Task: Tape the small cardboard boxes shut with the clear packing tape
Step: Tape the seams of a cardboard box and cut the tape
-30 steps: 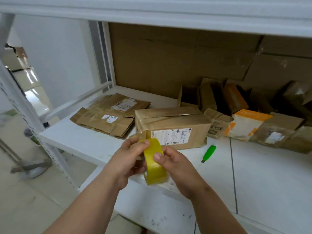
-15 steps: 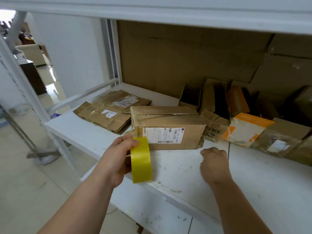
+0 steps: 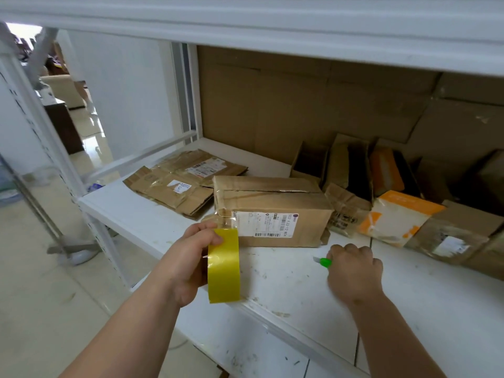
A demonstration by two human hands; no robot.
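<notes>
A closed cardboard box (image 3: 272, 205) with a white shipping label on its front stands in the middle of the white shelf (image 3: 294, 282). My left hand (image 3: 191, 257) holds a yellowish roll of packing tape (image 3: 223, 264) upright at the box's front left corner. A clear strip of tape runs from the roll up to that corner. To the right, my right hand (image 3: 351, 268) grips a green utility knife (image 3: 323, 261) just above the shelf, with its blade tip pointing left toward the roll.
Flattened cardboard boxes (image 3: 180, 184) lie at the shelf's back left. Several small boxes, some open, and an orange-and-white parcel (image 3: 395, 216) crowd the back right. Cardboard sheets line the back wall. An upper shelf (image 3: 272, 23) hangs overhead. The shelf's front edge is near my arms.
My right hand left the tape roll, reached right to the green knife on the shelf and picked it up. My left hand kept the roll beside the box corner.
</notes>
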